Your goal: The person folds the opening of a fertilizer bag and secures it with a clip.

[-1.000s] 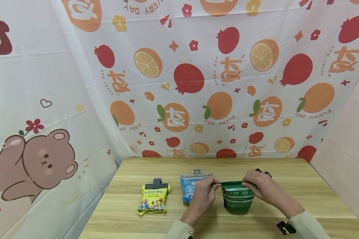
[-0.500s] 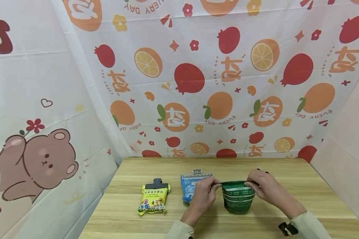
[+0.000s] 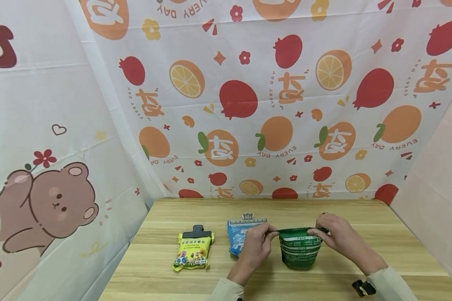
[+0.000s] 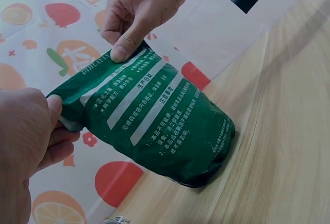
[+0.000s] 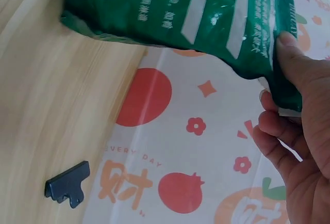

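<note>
A green plastic bag with white print [image 3: 301, 253] stands upright on the table, its top edge stretched flat between my hands. My left hand [image 3: 253, 247] pinches the top corner on the left with thumb and fingers. At the opposite corner, my right hand [image 3: 339, 239] pinches the same edge, thumb in front, as the right wrist view also shows. Lying on the table beyond the right hand, a black clip [image 5: 68, 185] appears in the right wrist view; the hand hides it in the head view.
Left of the bag lies a blue packet [image 3: 235, 239] with a clip [image 3: 248, 220] along its top, partly behind my left hand. Farther left is a yellow packet [image 3: 193, 253] closed by a black clip [image 3: 198, 231]. Fruit-printed cloth [image 3: 237, 138] hangs behind the wooden table [image 3: 150, 267].
My right hand has shifted slightly to the right along the bag's top edge and now covers the clip behind it. The left hand and both packets have stayed put.
</note>
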`<action>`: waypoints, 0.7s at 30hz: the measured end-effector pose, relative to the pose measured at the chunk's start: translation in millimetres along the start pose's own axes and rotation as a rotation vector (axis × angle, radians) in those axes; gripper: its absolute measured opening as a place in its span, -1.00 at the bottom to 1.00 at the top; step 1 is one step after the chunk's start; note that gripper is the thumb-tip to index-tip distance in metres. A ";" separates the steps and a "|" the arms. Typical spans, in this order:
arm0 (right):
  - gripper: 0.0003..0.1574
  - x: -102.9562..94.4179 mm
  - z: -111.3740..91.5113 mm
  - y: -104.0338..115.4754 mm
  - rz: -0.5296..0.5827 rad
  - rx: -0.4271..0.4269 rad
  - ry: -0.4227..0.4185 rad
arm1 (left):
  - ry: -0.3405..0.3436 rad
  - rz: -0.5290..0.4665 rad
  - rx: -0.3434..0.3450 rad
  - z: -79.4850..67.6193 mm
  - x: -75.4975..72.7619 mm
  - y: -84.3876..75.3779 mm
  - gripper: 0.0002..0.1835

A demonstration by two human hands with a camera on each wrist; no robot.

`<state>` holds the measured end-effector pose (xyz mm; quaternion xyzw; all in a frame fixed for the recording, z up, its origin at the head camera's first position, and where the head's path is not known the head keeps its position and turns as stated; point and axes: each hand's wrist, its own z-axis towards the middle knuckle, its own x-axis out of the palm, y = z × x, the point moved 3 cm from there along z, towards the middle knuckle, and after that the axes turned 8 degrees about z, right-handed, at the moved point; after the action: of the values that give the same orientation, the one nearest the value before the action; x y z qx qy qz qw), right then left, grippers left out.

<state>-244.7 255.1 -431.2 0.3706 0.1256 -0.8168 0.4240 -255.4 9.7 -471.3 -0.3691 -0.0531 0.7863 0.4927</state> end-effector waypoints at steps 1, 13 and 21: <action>-0.52 0.0 -0.4 -0.1 -0.001 -0.003 -0.001 | -0.001 -0.001 0.001 0.0 -0.1 -0.1 -0.91; -0.71 -5.4 -13.3 -7.9 0.117 0.038 0.051 | -0.014 -0.008 0.023 -0.6 -0.4 0.2 -0.91; -0.59 -9.6 -15.8 -5.9 0.148 0.109 0.058 | -0.015 -0.019 0.013 -0.5 -0.9 0.1 -0.91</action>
<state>-238.0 272.7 -435.9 0.4248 0.0652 -0.7778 0.4585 -254.9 8.8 -471.2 -0.3594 -0.0551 0.7845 0.5023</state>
